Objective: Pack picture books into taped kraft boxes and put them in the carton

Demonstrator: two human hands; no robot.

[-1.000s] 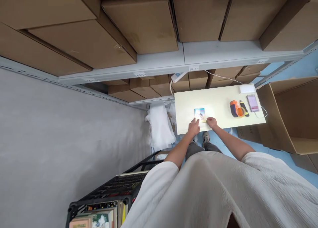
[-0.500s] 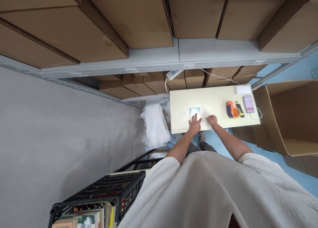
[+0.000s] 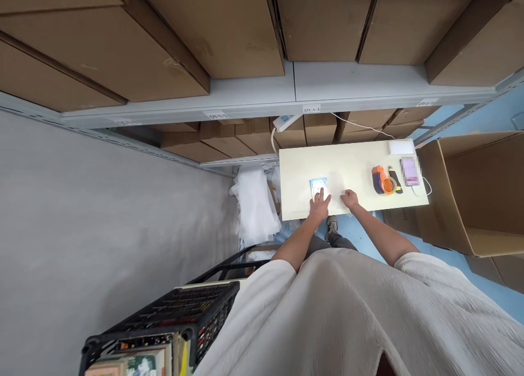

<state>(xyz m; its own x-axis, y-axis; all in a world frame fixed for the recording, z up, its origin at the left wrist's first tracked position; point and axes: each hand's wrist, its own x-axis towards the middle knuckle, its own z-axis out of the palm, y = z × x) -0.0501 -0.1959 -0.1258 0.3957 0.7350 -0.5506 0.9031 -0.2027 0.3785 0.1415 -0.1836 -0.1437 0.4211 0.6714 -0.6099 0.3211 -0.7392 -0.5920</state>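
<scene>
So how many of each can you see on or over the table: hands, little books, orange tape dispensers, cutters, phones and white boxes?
Hands, left hand and right hand: 2
Little book: 1
Orange tape dispenser: 1
Cutter: 1
Phone: 1
White box: 1
Total: 7

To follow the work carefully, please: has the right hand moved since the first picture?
Yes, rightward: against the table, the right hand is slightly nearer the orange tape dispenser.

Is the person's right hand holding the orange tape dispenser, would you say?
No, the orange tape dispenser lies on the table beside the utility knife, apart from the right hand.
</scene>
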